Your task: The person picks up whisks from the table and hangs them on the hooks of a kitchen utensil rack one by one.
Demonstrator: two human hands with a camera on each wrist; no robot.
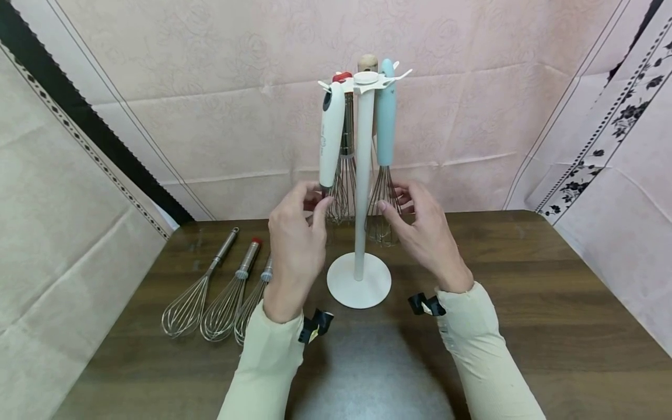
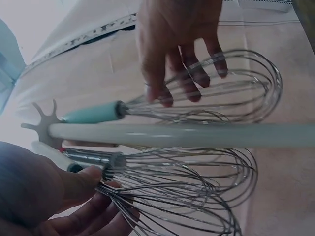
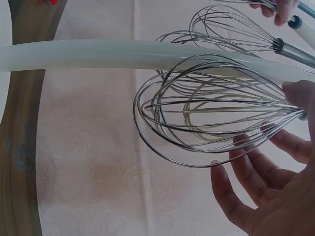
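A white stand (image 1: 364,192) with a round base stands upright, whisks hanging from its hooked top. At its left hangs a white-handled whisk (image 1: 331,137); my left hand (image 1: 297,245) pinches it where the wires meet the handle, as the left wrist view shows. On the stand's right hangs a whisk with a light blue handle (image 1: 387,128). My right hand (image 1: 427,230) is at this whisk's wires, thumb in front and fingers loosely spread behind, seen in the right wrist view. Between them hang a metal whisk with a red tip (image 1: 347,131) and one with a wooden handle (image 1: 367,62).
Three metal whisks lie on the brown wooden table (image 1: 525,303) left of the stand: a plain one (image 1: 189,303), a red-tipped one (image 1: 226,306), and one (image 1: 254,300) partly hidden behind my left forearm. A pale patterned cloth (image 1: 236,134) hangs behind the table.
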